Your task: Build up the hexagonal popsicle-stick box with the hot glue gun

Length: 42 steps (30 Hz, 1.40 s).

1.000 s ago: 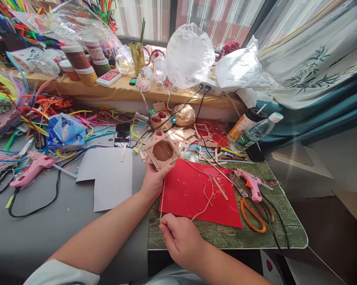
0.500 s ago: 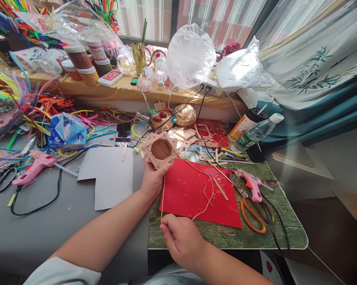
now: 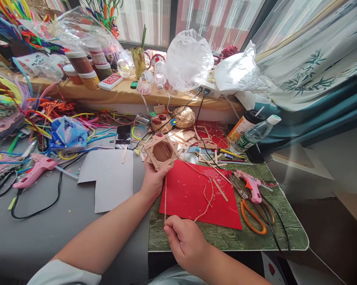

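My left hand (image 3: 154, 177) grips a hexagonal box of wooden craft sticks (image 3: 170, 161) from below, its open top tilted toward me. From the box a thin length of twine (image 3: 165, 198) runs down to my right hand (image 3: 186, 239), which pinches it between thumb and fingers near the table's front edge. More of the twine trails from the right hand over a red sheet (image 3: 190, 190). One loose craft stick (image 3: 220, 190) lies on that sheet. The fingertips of my left hand are partly hidden under the box.
Orange-handled scissors (image 3: 254, 215) and a pink glue gun (image 3: 252, 183) lie at right. Another glue gun (image 3: 36, 170) sits at left beside grey card (image 3: 114, 178). Behind are a twine ball (image 3: 183, 117), a water bottle (image 3: 254, 136) and a black cord (image 3: 199, 114).
The box has shifted slightly right and turned a little in my left hand. My right hand has moved slightly right with the twine, which stays stretched between them.
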Available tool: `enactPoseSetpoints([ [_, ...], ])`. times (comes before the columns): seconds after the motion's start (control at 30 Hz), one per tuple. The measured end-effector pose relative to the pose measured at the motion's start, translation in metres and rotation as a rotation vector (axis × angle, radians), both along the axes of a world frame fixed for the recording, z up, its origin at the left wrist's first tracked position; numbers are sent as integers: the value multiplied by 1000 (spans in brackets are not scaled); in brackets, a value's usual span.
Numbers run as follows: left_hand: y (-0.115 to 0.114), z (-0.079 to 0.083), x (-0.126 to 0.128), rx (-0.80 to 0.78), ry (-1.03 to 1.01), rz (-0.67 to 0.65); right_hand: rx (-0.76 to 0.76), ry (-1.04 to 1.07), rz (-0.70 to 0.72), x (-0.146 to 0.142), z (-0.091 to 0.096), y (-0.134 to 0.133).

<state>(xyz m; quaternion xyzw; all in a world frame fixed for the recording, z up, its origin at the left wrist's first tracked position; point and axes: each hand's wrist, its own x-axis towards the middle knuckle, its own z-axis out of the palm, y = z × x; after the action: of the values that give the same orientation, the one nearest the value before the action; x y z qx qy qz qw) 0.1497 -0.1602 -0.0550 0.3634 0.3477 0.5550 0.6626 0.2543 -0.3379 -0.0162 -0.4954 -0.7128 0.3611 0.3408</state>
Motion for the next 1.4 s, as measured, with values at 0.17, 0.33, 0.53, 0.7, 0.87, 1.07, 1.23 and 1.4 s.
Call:
enactPoseSetpoints([
  [0.17, 0, -4, 1, 87, -6, 49, -68, 68, -21, 9, 13, 0],
  [0.33, -1, -7, 1, 80, 23, 13, -263, 262, -84, 44, 46, 10],
  [0.53, -5, -5, 1, 103, 132, -104, -380, 495, -239, 83, 72, 31],
  [0.7, -8, -4, -1, 56, 199, -191, -461, 690, -313, 99, 82, 52],
  [0.87, -9, 3, -2, 71, 233, -300, -483, 780, -379, 116, 86, 73],
  [1.07, -8, 6, -5, 96, 318, -350, -531, 834, -375, 117, 90, 85],
  [1.23, -7, 1, -7, 95, 339, -368, -519, 881, -389, 110, 91, 90],
  [1.4, -9, 2, -8, 115, 373, -375, -505, 928, -405, 107, 92, 92],
])
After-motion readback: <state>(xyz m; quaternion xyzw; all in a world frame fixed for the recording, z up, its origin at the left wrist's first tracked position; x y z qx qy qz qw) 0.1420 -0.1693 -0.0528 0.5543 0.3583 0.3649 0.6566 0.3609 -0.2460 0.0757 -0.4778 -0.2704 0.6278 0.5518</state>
